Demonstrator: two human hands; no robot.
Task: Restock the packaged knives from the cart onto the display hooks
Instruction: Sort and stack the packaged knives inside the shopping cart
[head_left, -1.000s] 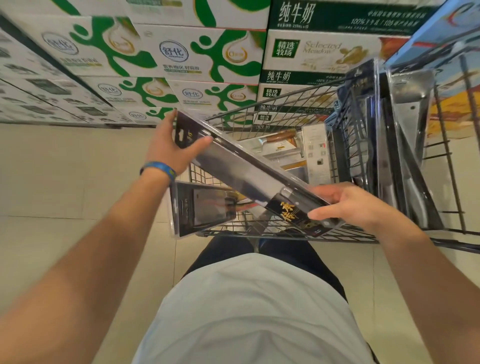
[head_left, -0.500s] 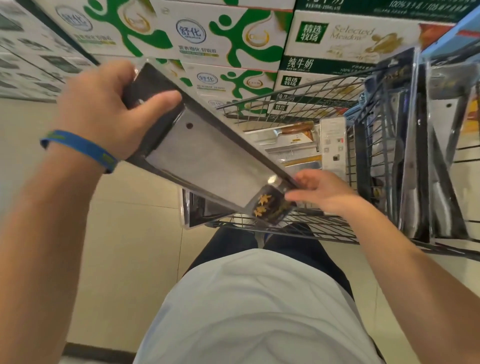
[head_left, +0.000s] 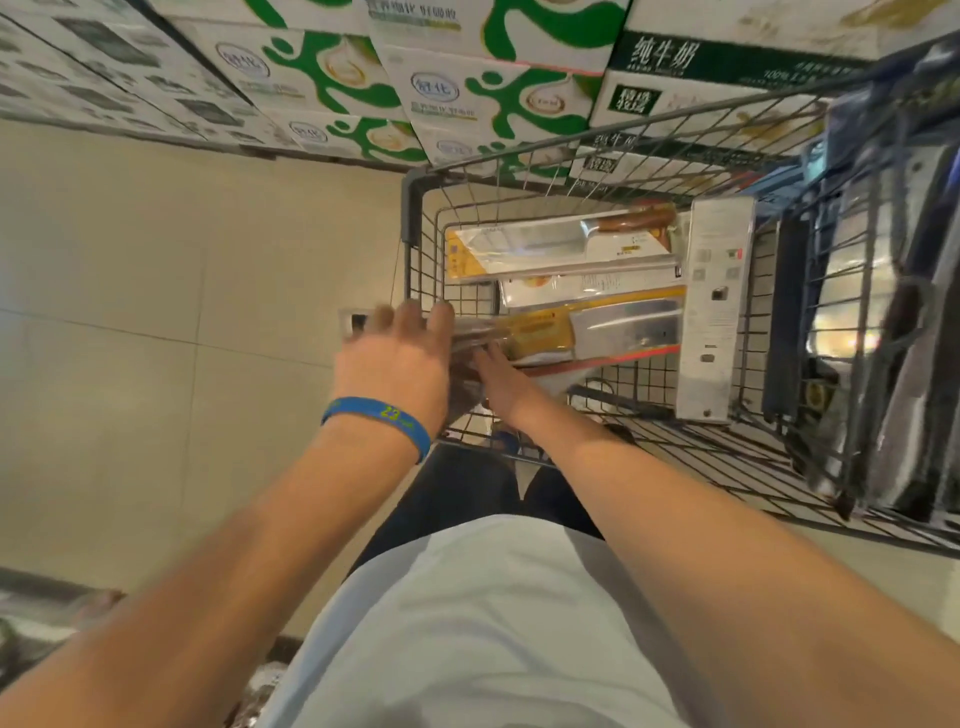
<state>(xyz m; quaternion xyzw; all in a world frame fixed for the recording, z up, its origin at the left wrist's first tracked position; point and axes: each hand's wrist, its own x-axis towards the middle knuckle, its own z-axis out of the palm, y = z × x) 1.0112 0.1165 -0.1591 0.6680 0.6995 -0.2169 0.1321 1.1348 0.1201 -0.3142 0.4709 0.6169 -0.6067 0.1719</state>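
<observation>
Head view: the wire cart (head_left: 415, 208) fills the frame from 12 to 3 o'clock, and several packaged knives lie flat in its basket. The top package (head_left: 561, 244) shows a broad steel blade with a brown wooden handle on a yellow-edged card. Below it, the yellow-carded cleaver package (head_left: 597, 330) lies with its blade pointing toward 3 o'clock. A tall white package (head_left: 719, 306) stands on edge at their 3 o'clock side. More dark knife packages (head_left: 914, 332) hang outside the cart's right wall.

The left hand (head_left: 395, 364), with a blue wristband (head_left: 376, 418), reaches over the cart's near left corner, fingers (head_left: 410, 317) blurred and loosely spread. The right hand (head_left: 498, 379) reaches in beside it, touching the yellow package's near end; whether it grips cannot be told.
</observation>
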